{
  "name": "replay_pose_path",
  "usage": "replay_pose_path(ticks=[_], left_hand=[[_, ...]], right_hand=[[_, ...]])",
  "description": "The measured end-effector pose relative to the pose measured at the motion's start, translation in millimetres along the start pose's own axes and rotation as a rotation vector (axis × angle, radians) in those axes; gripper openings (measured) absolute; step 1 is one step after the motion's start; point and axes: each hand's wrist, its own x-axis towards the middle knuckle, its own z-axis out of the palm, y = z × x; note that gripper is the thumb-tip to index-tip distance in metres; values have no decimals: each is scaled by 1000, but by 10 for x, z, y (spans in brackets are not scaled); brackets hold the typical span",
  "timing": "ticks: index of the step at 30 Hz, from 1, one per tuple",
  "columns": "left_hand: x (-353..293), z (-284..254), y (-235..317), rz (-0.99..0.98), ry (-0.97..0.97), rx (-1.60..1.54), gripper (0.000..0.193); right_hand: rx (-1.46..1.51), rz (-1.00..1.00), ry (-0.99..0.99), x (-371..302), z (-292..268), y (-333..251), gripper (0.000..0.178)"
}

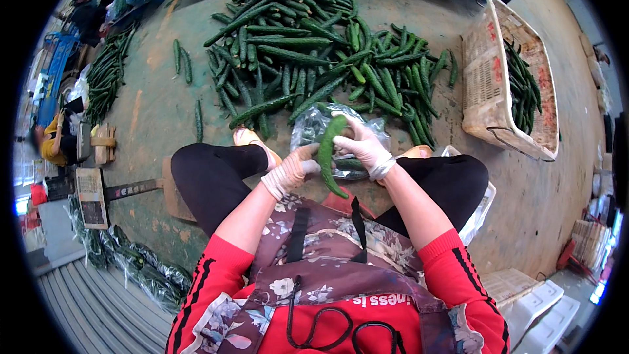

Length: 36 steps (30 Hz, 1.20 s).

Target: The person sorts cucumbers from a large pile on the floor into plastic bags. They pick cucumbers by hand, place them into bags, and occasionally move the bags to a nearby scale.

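A curved green cucumber [327,154] is held up in front of my knees, with its lower end pointing toward me. My left hand [291,170], in a whitish glove, closes on its left side. From the right, my right hand [362,144] grips it near the upper part, also gloved. Right behind and below the hands lies a clear plastic bag [306,126], with dark green cucumbers [349,169] showing in or under it, partly hidden by my right hand. Beyond the bag spreads a big heap of cucumbers [288,41] on the floor.
A white plastic crate [478,82] with cucumbers inside stands tilted at the right. Another cucumber pile [108,72] lies at the far left, near a person [56,141] in yellow. A platform scale [171,190] sits by my left knee. Bagged cucumbers [131,259] lie at lower left.
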Motion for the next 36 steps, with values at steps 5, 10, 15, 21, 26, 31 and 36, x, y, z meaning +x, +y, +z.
replay_pose_path(ticks=[5,10,15,21,26,31,36], left_hand=[[101,-130,-134,163,242,-186,36],[277,-174,-333,-113,244,-229,30],[209,-283,-414,-189,344,-23,32],[243,-250,-443,-210,371,245,32],[356,-342,-712,-119,298,722,31],[468,-164,-877,98,319,1335,49],[801,270,-861,160,257,1627,70]], right_hand=[[-540,151,-165,47,-37,387,54],[-277,295,-251,-26,-59,733,30],[189,162,97,-101,-310,-186,28],[619,-877,576,-847,-1332,-1236,48],[514,-620,607,-914,-1417,-1096,44],[160,-299,468,-534,-840,-1013,30],[-485,-189,41,-331,-391,-567,31]])
